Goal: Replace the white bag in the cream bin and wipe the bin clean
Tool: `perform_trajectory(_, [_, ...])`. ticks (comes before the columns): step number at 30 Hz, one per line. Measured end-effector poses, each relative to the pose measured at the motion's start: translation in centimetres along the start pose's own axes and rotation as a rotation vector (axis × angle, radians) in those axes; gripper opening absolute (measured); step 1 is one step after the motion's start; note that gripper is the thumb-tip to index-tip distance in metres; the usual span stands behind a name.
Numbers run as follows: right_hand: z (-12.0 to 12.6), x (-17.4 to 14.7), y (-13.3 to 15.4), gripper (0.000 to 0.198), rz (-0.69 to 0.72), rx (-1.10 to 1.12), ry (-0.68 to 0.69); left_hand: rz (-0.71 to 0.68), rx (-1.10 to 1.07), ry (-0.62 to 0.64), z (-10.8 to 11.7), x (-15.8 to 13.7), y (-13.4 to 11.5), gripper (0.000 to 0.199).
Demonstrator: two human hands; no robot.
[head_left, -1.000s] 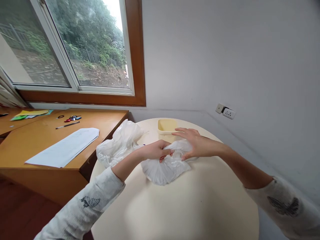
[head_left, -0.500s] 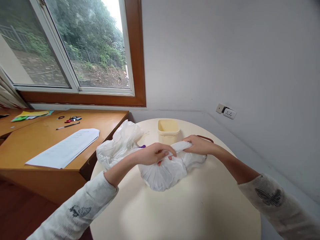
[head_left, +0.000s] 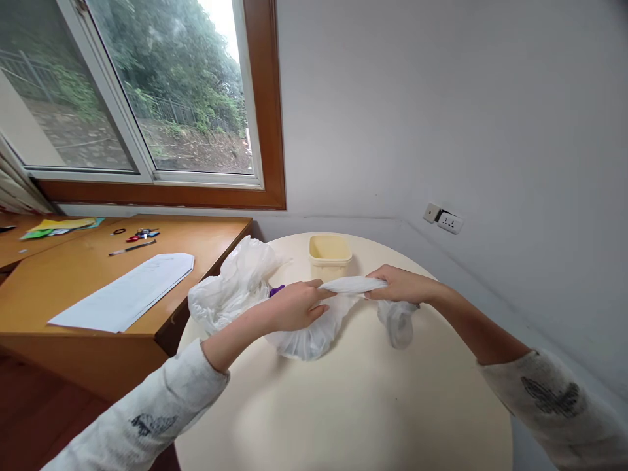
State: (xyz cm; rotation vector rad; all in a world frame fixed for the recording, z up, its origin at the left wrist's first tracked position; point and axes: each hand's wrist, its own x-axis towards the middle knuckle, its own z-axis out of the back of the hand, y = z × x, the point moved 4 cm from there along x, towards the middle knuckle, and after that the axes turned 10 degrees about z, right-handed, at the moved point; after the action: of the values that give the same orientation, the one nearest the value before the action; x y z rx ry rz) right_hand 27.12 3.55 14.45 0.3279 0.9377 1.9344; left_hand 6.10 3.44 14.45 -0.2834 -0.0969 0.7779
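Observation:
A white plastic bag [head_left: 353,285] is stretched and twisted into a band between my two hands, above the round cream table [head_left: 373,405]. My left hand [head_left: 300,305] grips the band's left end, and a loose part of the bag hangs below it. At the band's right end my right hand [head_left: 395,285] is closed on the plastic, with a crumpled end dangling beneath. Another heap of white plastic bags [head_left: 235,284] lies at the table's left, beside my left forearm. Something purple [head_left: 275,290] shows partly between that heap and my left hand.
Behind my hands stands an open pale yellow tub [head_left: 330,256]. On the left, a wooden desk [head_left: 206,261] holds white paper sheets [head_left: 127,291], a pen [head_left: 132,248], keys [head_left: 146,233] and coloured papers [head_left: 61,226]. Wall sockets [head_left: 450,221] are at the right.
My right hand has moved right and slightly away from my left, pulling the bag into a longer, tauter band. The bag's right end now hangs down separately.

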Motion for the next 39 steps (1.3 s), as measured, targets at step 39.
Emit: perform_trajectory(39, [-16.3, 3.4, 3.9, 0.03, 0.195, 1.399, -0.056, 0.069, -0.176, -0.086, -0.2, 1.7, -0.3, 0.063])
